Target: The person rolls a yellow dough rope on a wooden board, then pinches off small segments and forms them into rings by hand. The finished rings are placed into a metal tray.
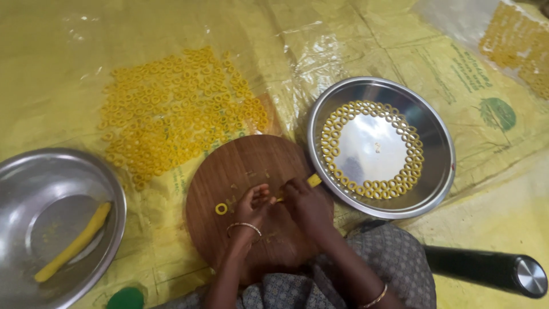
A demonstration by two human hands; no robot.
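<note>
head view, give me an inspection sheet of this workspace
surface: yellow plastic sheet on the floor, round wooden board on it
job's things: dough strip between both hands; one dough ring on the board
clutter: steel plate with rings round its rim; steel bowl holding a dough roll; spread rings on the sheet; black cylinder; green lid
hands: left hand and right hand pinching dough
cables: nothing seen
surroundings: more rings top right
</note>
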